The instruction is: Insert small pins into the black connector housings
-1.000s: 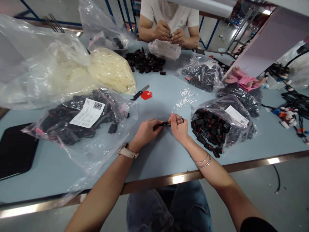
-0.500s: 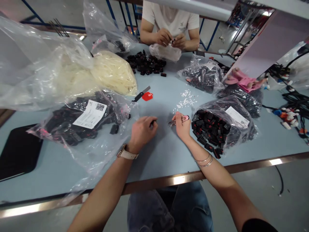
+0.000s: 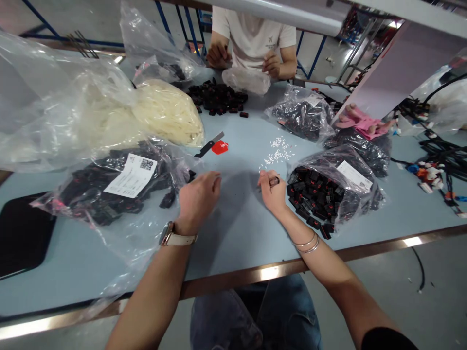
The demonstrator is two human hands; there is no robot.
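Right hand [image 3: 272, 190] sits on the blue table [image 3: 233, 228], fingers curled in around a small dark tool [image 3: 273, 181]; only a sliver of it shows between thumb and forefinger, so what it is stays unclear. The grip is closed tight on it. Just right of that hand lies the open bag of black connectors [image 3: 328, 194], its nearest pieces almost touching the knuckles. Just beyond the hand, a scatter of tiny white pieces [image 3: 279, 149] dots the table. Left hand [image 3: 197, 199] hovers palm down, well left of the right hand, fingers loosely bent; whether anything is tucked under them cannot be told. Its knuckles are near the labelled bag of black parts [image 3: 120, 187]. Farther out from the right hand, a red tag [image 3: 220, 147] lies on the table beside a dark-handled blade [image 3: 209, 145].
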